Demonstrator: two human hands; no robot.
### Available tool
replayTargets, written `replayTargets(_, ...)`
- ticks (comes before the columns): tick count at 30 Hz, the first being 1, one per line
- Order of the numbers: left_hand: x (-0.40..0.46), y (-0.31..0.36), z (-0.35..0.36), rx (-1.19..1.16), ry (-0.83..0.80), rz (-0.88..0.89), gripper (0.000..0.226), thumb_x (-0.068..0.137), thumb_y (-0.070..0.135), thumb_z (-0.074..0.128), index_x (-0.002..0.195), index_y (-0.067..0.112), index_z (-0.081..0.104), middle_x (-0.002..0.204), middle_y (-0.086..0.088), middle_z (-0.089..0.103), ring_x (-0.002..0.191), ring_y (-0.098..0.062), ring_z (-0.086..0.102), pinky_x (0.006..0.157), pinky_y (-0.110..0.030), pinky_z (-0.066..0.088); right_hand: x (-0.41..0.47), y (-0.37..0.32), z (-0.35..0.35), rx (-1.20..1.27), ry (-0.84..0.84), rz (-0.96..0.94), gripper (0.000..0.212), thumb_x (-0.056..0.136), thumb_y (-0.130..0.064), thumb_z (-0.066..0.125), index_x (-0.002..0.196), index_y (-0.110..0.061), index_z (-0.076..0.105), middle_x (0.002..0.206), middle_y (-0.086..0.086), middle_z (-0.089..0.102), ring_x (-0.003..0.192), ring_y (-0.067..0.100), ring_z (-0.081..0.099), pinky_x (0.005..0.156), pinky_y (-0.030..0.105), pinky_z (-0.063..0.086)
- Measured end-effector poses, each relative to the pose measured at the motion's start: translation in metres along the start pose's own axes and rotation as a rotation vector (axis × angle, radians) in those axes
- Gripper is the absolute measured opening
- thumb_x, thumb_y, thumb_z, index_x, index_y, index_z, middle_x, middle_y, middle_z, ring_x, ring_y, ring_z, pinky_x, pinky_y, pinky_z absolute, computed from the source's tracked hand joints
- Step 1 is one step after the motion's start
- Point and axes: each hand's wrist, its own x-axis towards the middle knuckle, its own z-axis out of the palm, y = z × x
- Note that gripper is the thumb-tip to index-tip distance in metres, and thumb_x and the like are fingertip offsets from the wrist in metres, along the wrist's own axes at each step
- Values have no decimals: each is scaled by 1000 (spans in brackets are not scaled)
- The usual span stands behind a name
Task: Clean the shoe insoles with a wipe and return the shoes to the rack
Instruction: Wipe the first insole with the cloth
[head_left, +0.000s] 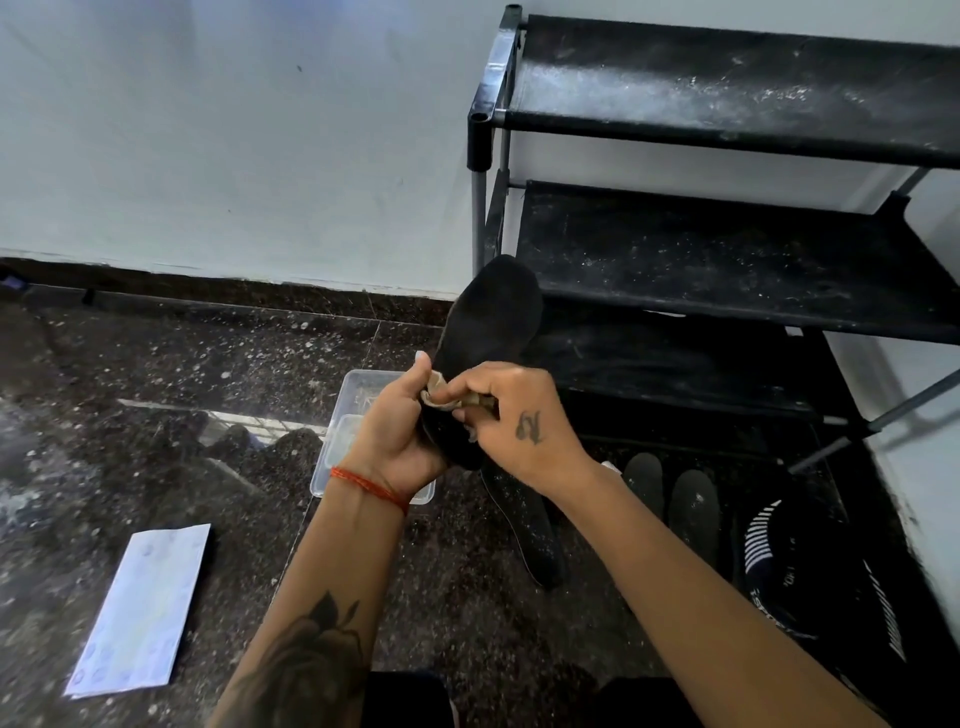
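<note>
Head view: left hand (397, 434) grips one insole (485, 338) — right hand (511, 415) pinches one wipe (441, 391).

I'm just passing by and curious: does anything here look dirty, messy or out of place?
Yes. The rack's black shelves are coated in pale dust and hold no shoes. Loose insoles lie on the floor beside it. The wipe, pinched in the right hand against the held insole, looks brownish and soiled.
</note>
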Motion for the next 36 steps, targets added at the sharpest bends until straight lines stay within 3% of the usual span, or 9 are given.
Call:
replayTargets(3,-2,1,0,22,-58,-18,64,100,46,30,89,1,74,90,-15,71,74,-25,71,70,-39,57,-2,2,-12,-105,-120,-79,19,76,3,62,84,-7,75,84,6,72,76,6,64,70,12,50)
replayTargets(7,-6,-4,8,21,-70,-12,60,101,45,28,97,3,70,88,-17,72,68,-27,72,60,-44,59,-9,7,-23,-464,-100,2,21,77,-2,59,84,-12,76,83,5,72,79,21,65,73,36,54)
replayTargets(12,-8,-7,13,52,-63,-14,57,100,50,26,104,6,63,87,-16,72,72,-27,72,61,-43,58,-15,-14,-25,-347,317,51,24,72,4,66,85,-14,75,83,1,71,76,13,64,69,12,44)
replayTargets(16,-7,-12,15,4,-92,-24,69,99,48,29,76,0,72,89,-20,69,79,-25,68,82,-36,52,-21,-26,-5,-287,154,-20,30,73,4,58,90,-15,75,87,2,71,81,18,65,77,27,52)
replayTargets(20,-7,-11,12,-47,-141,-37,64,99,48,29,106,-3,66,108,-24,66,85,-29,71,86,-40,52,-40,-18,2,-342,86,-47,42,79,-13,35,88,-18,76,81,0,71,72,24,62,68,31,53)
replayTargets(24,-6,-12,13,-81,-139,-21,56,98,48,32,126,4,54,122,-20,61,85,-28,69,82,-45,53,-40,-4,-16,-558,-25,96,30,87,-22,47,84,-19,77,81,0,71,77,23,62,73,32,53)
replayTargets(29,-5,-12,14,-7,-146,-18,64,98,53,27,102,6,70,100,-17,71,84,-29,70,73,-50,55,-22,-3,-31,-354,332,91,21,74,-4,59,78,-17,76,78,-1,72,71,8,63,67,20,53)
replayTargets(31,-2,-13,14,-14,-142,-11,70,98,52,28,88,2,76,93,-18,72,79,-27,72,70,-42,57,-21,-9,-20,-236,257,61,31,69,4,61,86,-18,76,85,-3,73,77,2,62,73,12,49)
replayTargets(36,0,-12,9,4,-143,9,71,99,50,29,85,-1,76,98,-21,71,86,-26,71,82,-38,54,-22,-10,-9,-192,11,-82,35,80,-15,41,86,-12,76,86,1,73,82,15,67,80,26,51)
